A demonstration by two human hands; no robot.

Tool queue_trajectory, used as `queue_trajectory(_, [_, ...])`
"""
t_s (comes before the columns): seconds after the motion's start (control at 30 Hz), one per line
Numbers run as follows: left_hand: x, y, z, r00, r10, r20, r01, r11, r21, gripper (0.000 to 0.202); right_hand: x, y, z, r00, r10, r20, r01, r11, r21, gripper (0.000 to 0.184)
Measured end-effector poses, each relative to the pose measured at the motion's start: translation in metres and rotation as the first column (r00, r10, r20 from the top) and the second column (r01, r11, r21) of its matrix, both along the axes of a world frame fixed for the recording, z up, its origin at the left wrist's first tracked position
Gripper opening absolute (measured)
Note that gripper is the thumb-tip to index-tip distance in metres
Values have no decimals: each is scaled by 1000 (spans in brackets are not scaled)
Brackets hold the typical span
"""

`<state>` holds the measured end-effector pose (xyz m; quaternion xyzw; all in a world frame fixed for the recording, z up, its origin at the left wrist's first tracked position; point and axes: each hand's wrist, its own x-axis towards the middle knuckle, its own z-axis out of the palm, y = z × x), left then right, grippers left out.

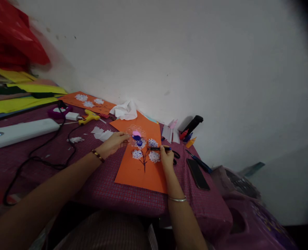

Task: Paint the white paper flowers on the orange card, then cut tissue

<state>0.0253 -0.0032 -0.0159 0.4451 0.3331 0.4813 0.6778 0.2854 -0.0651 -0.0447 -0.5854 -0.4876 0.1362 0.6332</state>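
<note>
Right hand (167, 158) wraps a black pen (159, 149) beside 4 paper flowers (154, 157) on the orange sheet (140, 175); left hand (114, 142) touches a clear dish (136, 134), grip unclear. Detailing, probably; fine strokes need steadiness.

Two bare forearms reach forward from the lower edge, angled inward. The left hand (114, 141) lies palm down, fingers loosely stretched. The right hand (167, 159) is curled into a closed grip.
</note>
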Motion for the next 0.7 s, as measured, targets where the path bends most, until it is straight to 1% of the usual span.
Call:
queue_trajectory(0.2, [0,-2,2,1000,-6,1,6,1000,3,12,-4,-3,5,999,-19,-42,18,1000,-20,35])
queue_trajectory(0.4, [0,-1,0,1000,-7,1,7,1000,5,15,-6,-6,9,999,-26,-48,25,999,-36,35])
queue_trajectory(0.7, [0,0,-1,1000,-9,13,9,1000,10,25,-5,-5,10,999,-17,-45,15,999,-40,36])
